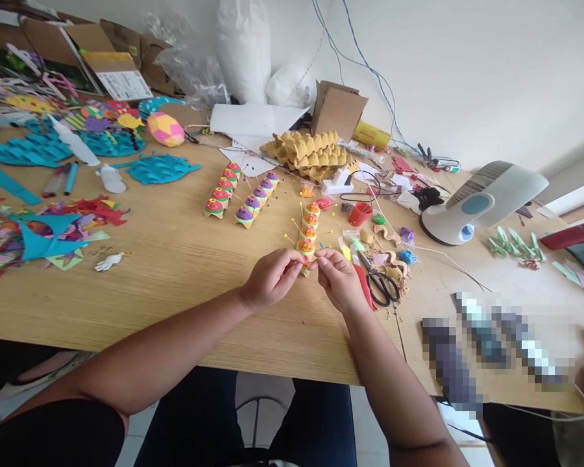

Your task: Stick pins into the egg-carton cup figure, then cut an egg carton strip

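My left hand [271,277] and my right hand [339,279] meet over the wooden table [185,285], both pinching the near end of an orange and yellow egg-carton caterpillar [308,228] stuck with pins. The caterpillar runs away from me in a row of several painted cups. Two finished caterpillars lie further back to the left, a red and green one [222,189] and a purple one [255,198]. Black-handled scissors [380,283] lie just right of my right hand.
A white desk fan [477,204] lies at the right. Cut egg-carton pieces [307,152], a small cardboard box [337,109] and white paper sit at the back. Teal paper fish [161,168], a paper ball [165,128] and coloured scraps [53,227] fill the left.
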Available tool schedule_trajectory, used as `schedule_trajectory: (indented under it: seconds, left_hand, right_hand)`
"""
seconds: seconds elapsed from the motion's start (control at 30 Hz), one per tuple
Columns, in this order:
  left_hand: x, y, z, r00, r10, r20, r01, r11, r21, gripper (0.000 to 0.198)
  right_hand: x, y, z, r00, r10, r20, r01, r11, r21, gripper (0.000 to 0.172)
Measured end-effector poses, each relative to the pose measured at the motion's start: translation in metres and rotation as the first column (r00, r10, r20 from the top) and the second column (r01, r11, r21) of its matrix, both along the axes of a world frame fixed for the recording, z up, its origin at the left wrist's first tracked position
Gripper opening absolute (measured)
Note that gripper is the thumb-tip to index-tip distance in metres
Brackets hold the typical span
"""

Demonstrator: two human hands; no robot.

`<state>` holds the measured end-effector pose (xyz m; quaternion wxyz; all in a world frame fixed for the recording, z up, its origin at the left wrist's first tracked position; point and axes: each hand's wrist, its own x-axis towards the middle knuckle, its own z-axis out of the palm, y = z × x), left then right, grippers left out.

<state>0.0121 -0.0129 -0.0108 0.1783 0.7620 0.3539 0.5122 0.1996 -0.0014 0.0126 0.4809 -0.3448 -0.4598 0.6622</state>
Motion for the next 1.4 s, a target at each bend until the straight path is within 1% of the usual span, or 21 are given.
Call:
schedule_trajectory:
  seconds: [0.1,0.2,0.37,0.7,0.93,1.07,1.13,1.27,1.4]
  left_hand:
    - [0.0002,-0.0003,0.0007,1.000,-0.005,0.017,0.005,1.000,-0.031,0.009]
    - [0.0004,0.0000,0.0006,1.000,-0.014,0.024,0.015,0.999,-0.049,0.009]
    - [0.0004,0.0004,-0.0016,1.000,-0.021,0.021,0.022,0.998,-0.065,0.010]
    - [0.0015,-0.0006,0.0010,0.999,-0.040,0.023,0.041,0.997,-0.061,0.009]
    - [0.0016,0.0001,-0.0016,0.999,-0.037,0.013,0.038,0.996,-0.075,0.010]
    - [0.0019,-0.0004,-0.0003,0.999,-0.039,0.009,0.040,0.996,-0.077,0.010]
    - [0.0019,-0.0008,0.0002,0.999,-0.045,0.011,0.046,0.996,-0.072,0.009]
    - [0.0017,-0.0009,-0.0005,0.999,-0.047,0.011,0.047,0.997,-0.060,0.008]
    - [0.0015,-0.0006,-0.0008,0.999,-0.046,0.014,0.047,0.997,-0.061,0.008]
  right_hand:
    - [0.0022,0.0021,-0.0029,0.998,-0.054,0.011,0.054,0.999,0.009,0.033]
    - [0.0035,0.0026,-0.0035,0.997,-0.077,0.002,0.077,0.997,-0.005,0.033]
    - [0.0031,0.0022,-0.0018,0.997,-0.081,-0.007,0.081,0.997,0.015,0.033]
    - [0.0012,-0.0001,-0.0073,0.989,-0.061,0.137,0.050,0.995,0.085,0.044]
    - [0.0007,-0.0014,-0.0029,0.991,-0.080,0.110,0.070,0.993,0.091,0.033]
    - [0.0008,-0.0032,-0.0027,0.988,-0.052,0.144,0.041,0.996,0.081,0.043]
    - [0.0003,-0.0044,-0.0025,0.990,-0.029,0.135,0.019,0.997,0.076,0.046]
    - [-0.0004,-0.0056,-0.0015,0.997,0.007,0.071,-0.011,0.998,0.056,0.043]
    - [0.0007,-0.0043,-0.0019,1.000,-0.001,0.029,0.001,1.000,0.011,0.039]
